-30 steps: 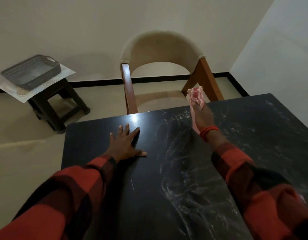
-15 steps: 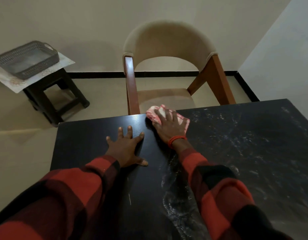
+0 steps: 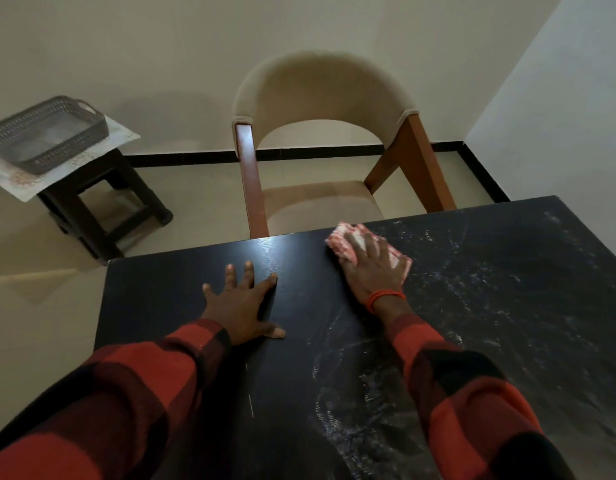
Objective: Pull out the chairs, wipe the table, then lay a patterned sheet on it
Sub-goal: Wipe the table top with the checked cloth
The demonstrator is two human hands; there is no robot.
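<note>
Dim room light, a glare patch on the dark table (image 3: 268,249), soft chair (image 3: 323,98) shadow on the wall, wide-angle bending at the edges.

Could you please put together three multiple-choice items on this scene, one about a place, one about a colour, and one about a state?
1. Where does the dark grey woven plastic basket sit?
A. on the black table
B. on the small dark wooden stool, over a pale sheet
C. on the chair seat

2. What colour is the folded checked cloth under the right hand?
A. pink and white
B. blue
C. green

3. How does the left hand lie?
A. curled round the cloth
B. raised off the table
C. flat, fingers spread, on the black table

Answers: 1 B, the basket stands on the sheet-covered stool left of the beige upholstered wooden chair; 2 A, pink and white checks show around the fingers; 3 C, its palm presses the bare tabletop.
</note>
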